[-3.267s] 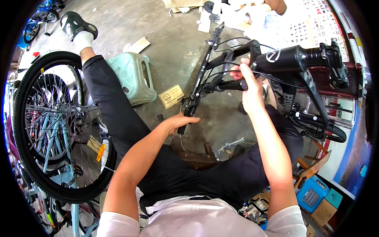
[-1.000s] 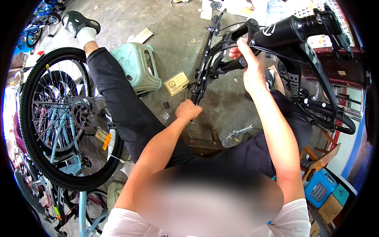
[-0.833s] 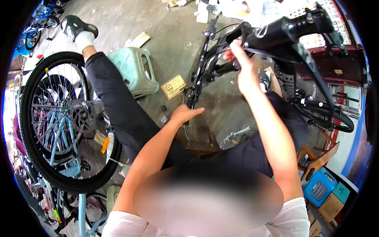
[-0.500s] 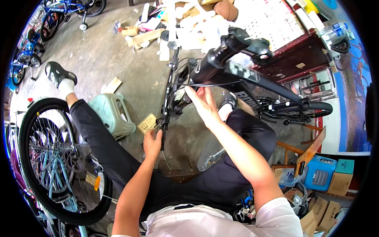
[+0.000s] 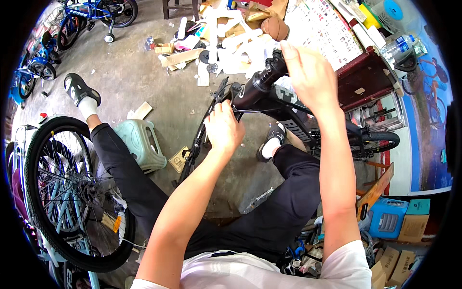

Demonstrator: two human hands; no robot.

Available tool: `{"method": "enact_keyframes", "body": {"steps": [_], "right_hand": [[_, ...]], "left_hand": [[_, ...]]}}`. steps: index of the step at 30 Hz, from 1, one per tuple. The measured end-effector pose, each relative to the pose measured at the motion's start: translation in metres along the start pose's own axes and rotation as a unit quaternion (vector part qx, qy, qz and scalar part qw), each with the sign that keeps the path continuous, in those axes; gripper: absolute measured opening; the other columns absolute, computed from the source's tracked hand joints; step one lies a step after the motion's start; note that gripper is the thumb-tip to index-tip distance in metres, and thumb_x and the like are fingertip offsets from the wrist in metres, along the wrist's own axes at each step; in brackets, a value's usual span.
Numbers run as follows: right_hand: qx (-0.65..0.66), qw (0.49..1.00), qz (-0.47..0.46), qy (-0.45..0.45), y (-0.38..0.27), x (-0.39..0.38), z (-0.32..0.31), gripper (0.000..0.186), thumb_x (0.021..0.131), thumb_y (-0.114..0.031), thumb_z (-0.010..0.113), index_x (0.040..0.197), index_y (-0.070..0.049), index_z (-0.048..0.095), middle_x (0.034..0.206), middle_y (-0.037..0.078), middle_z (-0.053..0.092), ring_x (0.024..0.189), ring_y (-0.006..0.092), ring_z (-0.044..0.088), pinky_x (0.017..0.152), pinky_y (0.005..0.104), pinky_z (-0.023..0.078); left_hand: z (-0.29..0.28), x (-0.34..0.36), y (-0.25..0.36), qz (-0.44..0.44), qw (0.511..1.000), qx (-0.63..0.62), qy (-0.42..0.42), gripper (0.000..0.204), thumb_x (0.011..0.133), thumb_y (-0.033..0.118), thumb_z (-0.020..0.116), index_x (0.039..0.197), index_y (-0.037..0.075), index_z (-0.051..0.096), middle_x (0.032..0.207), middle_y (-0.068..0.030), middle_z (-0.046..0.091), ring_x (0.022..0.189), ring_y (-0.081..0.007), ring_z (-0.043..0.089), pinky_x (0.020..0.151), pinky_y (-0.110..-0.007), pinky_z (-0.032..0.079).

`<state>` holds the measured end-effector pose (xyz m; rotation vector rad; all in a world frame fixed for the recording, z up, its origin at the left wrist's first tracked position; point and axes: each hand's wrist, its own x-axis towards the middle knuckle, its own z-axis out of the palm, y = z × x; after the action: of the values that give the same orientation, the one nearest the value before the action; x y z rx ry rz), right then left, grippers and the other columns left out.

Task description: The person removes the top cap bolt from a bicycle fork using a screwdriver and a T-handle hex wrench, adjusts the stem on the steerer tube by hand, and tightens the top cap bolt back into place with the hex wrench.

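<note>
My left hand (image 5: 224,125) is curled at the black bicycle's fork, beside its cables; its fingers are closed and what exactly they grip is hidden. My right hand (image 5: 310,79) is raised higher, fingers bent over the stem (image 5: 273,66) at the top of the head tube (image 5: 250,95). The black frame (image 5: 294,120) leans away to the right. A detached-looking handlebar (image 5: 193,151) with levers hangs down left of the fork, below my left hand. A metal wrench (image 5: 260,197) lies on the floor between my legs.
A large wheel (image 5: 38,192) stands at my left near a pale green stool (image 5: 147,151). Small blue bicycles (image 5: 41,65) are farther left. Scrap packaging and a basketball (image 5: 274,29) lie ahead. A red cabinet (image 5: 365,77), wooden board (image 5: 378,185) and blue case (image 5: 385,216) are at right.
My left hand has left the handlebar's lower end and moved up to the fork. My right hand has risen from the fork to the stem. The view has tilted toward the floor ahead.
</note>
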<state>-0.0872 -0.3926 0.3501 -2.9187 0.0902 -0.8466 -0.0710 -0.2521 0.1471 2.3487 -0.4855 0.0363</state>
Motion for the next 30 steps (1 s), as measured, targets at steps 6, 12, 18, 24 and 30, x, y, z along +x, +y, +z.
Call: {"method": "enact_keyframes", "body": {"steps": [6, 12, 18, 24, 30], "right_hand": [[-0.002, 0.998, -0.041, 0.047, 0.012, 0.004, 0.009, 0.049, 0.106, -0.043, 0.048, 0.078, -0.008, 0.069, 0.060, 0.014, 0.062, 0.060, 0.0358, 0.065, 0.053, 0.0444, 0.047], [0.023, 0.988, -0.122, 0.097, 0.020, 0.001, 0.019, 0.044, 0.104, -0.041, 0.053, 0.079, -0.009, 0.071, 0.060, 0.011, 0.062, 0.059, 0.0329, 0.064, 0.053, 0.0427, 0.047], [0.245, 0.960, -0.072, 0.114, 0.027, -0.018, 0.013, 0.028, 0.094, -0.032, 0.071, 0.105, -0.007, 0.071, 0.093, 0.011, 0.071, 0.085, 0.0291, 0.068, 0.075, 0.0363, 0.054], [0.183, 0.960, 0.022, 0.212, 0.087, -0.131, -0.044, 0.027, 0.092, -0.011, 0.071, 0.117, -0.002, 0.066, 0.108, 0.010, 0.067, 0.095, 0.0220, 0.066, 0.085, 0.0320, 0.051], [0.162, 0.870, 0.438, 0.157, 0.146, -0.390, -0.055, 0.023, 0.097, -0.015, 0.068, 0.114, -0.001, 0.066, 0.100, 0.006, 0.067, 0.083, 0.0112, 0.064, 0.076, 0.0278, 0.052]], "left_hand": [[0.015, 0.002, -0.005, 0.000, 0.999, -0.026, 0.030, 0.033, 0.073, 0.008, 0.067, 0.105, 0.003, 0.062, 0.101, -0.0139, 0.066, 0.099, -0.0328, 0.065, 0.094, -0.042, 0.045], [0.007, -0.004, -0.008, 0.011, 1.000, -0.012, -0.007, 0.035, 0.074, 0.010, 0.068, 0.107, 0.001, 0.060, 0.104, -0.0159, 0.065, 0.101, -0.0343, 0.064, 0.095, -0.043, 0.045], [0.013, 0.001, -0.005, 0.019, 1.000, 0.004, 0.005, 0.035, 0.078, 0.014, 0.069, 0.110, 0.002, 0.062, 0.107, -0.0221, 0.067, 0.099, -0.0440, 0.065, 0.091, -0.049, 0.050], [0.010, 0.005, -0.006, -0.037, 0.999, -0.003, -0.003, 0.027, 0.081, 0.014, 0.070, 0.104, 0.002, 0.062, 0.101, -0.0227, 0.067, 0.096, -0.0449, 0.066, 0.086, -0.051, 0.051], [0.019, 0.011, -0.032, 0.055, 0.997, -0.053, 0.007, 0.033, 0.083, 0.018, 0.072, 0.108, -0.002, 0.064, 0.094, -0.0204, 0.071, 0.087, -0.0350, 0.068, 0.083, -0.042, 0.052]]}}
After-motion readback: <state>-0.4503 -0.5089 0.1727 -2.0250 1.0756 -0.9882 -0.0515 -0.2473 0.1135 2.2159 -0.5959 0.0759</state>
